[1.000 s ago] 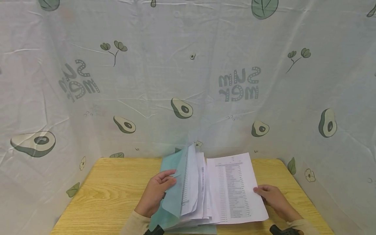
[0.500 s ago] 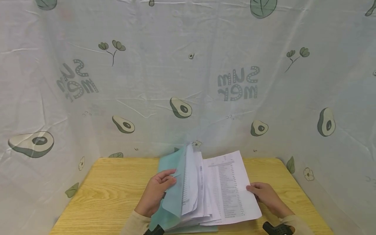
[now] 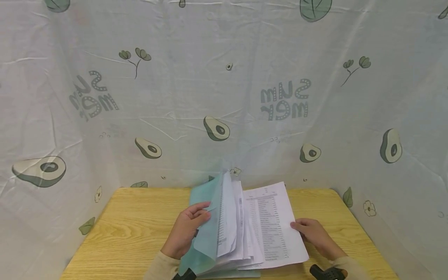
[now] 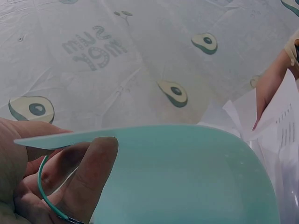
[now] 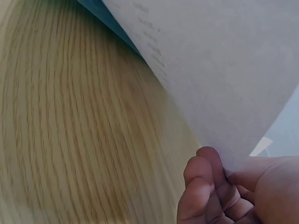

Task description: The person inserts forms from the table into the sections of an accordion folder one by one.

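A teal folder (image 3: 206,235) lies on the table with its cover raised, and several printed sheets (image 3: 229,217) stand fanned inside it. My left hand (image 3: 187,227) grips the cover's edge between thumb and fingers; the left wrist view shows the folder cover (image 4: 187,172) bending away from that hand, with a thin teal elastic cord (image 4: 41,179) near the fingers. My right hand (image 3: 316,235) pinches the right edge of a printed sheet (image 3: 271,225), whose left part overlaps the papers in the folder. In the right wrist view the sheet (image 5: 224,79) slants up from thumb and fingertips.
Underneath is a wood-grain table (image 3: 140,217), its surface showing on both sides of the folder. A pale curtain (image 3: 175,97) with avocado prints hangs behind and along both sides. Dark wrist straps (image 3: 327,273) show at the bottom edge.
My right hand has moved left, bringing the printed sheet closer to the folder and further over its papers. The left hand and the raised cover have stayed about where they were.
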`<state>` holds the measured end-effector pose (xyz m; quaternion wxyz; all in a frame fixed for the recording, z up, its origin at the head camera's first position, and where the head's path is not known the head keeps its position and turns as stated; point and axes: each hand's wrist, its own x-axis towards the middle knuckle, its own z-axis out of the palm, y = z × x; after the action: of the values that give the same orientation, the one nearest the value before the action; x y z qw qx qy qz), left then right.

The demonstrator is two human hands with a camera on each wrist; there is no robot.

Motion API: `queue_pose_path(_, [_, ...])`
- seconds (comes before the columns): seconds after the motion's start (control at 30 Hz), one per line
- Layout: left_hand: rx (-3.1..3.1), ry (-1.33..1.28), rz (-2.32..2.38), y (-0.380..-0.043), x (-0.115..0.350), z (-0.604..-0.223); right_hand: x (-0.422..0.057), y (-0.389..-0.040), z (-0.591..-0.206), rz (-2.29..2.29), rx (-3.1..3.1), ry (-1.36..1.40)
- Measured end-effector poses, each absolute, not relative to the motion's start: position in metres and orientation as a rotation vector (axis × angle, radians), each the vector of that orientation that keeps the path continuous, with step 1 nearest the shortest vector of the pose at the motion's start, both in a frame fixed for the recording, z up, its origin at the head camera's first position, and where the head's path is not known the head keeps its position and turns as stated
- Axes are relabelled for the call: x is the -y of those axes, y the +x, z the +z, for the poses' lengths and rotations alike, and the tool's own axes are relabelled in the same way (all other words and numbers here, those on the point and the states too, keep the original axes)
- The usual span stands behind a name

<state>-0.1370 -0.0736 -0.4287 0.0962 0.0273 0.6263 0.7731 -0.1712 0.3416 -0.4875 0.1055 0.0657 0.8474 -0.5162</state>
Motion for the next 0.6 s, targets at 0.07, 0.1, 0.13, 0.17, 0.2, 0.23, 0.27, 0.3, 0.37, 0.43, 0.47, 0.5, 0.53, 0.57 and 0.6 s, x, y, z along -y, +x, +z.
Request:
queue_pose_path(0.07, [-1.860,0.079,2.289,-0.1370,0.0736,-0.4292,-0.3371,-0.1729,-0.4879,-1.526,-2.498,0.212])
queue_pose_path(0.1, [-1.863,0.076,2.288,-0.1368,0.0736,-0.4295,-0.3351,-0.1736,-0.4882,-1.526,-2.498,0.216])
queue_pose_path(0.13, [-1.866,0.075,2.287,-0.1367,0.0737,-0.4300,-0.3337,-0.1743,-0.4887,-1.528,-2.496,0.211])
queue_pose_path(0.17, [-1.871,0.073,2.285,-0.1367,0.0737,-0.4304,-0.3324,-0.1746,-0.4888,-1.526,-2.494,0.206])
queue_pose_path(0.2, [-1.873,0.073,2.284,-0.1365,0.0738,-0.4307,-0.3313,-0.1749,-0.4886,-1.527,-2.492,0.205])
queue_pose_path(0.23, [-1.877,0.071,2.285,-0.1366,0.0741,-0.4312,-0.3308,-0.1750,-0.4883,-1.527,-2.489,0.196])
queue_pose_path(0.27, [-1.885,0.071,2.284,-0.1365,0.0744,-0.4315,-0.3307,-0.1753,-0.4882,-1.526,-2.486,0.186])
queue_pose_path(0.3, [-1.892,0.071,2.284,-0.1366,0.0746,-0.4319,-0.3312,-0.1756,-0.4882,-1.521,-2.484,0.176])
queue_pose_path(0.37, [-1.905,0.076,2.283,-0.1370,0.0750,-0.4323,-0.3328,-0.1757,-0.4878,-1.507,-2.482,0.167])
queue_pose_path(0.43, [-1.912,0.082,2.286,-0.1373,0.0756,-0.4321,-0.3354,-0.1760,-0.4888,-1.496,-2.477,0.148])
queue_pose_path(0.47, [-1.912,0.085,2.288,-0.1374,0.0758,-0.4319,-0.3366,-0.1761,-0.4893,-1.493,-2.474,0.145])
queue_pose_path(0.5, [-1.907,0.087,2.290,-0.1376,0.0758,-0.4319,-0.3376,-0.1761,-0.4899,-1.488,-2.469,0.143])
queue_pose_path(0.53, [-1.903,0.086,2.292,-0.1376,0.0759,-0.4316,-0.3385,-0.1761,-0.4906,-1.485,-2.465,0.135])
queue_pose_path(0.57, [-1.903,0.087,2.292,-0.1377,0.0758,-0.4316,-0.3391,-0.1764,-0.4917,-1.486,-2.460,0.130])
queue_pose_path(0.6, [-1.905,0.087,2.290,-0.1377,0.0757,-0.4315,-0.3395,-0.1766,-0.4924,-1.482,-2.459,0.127])
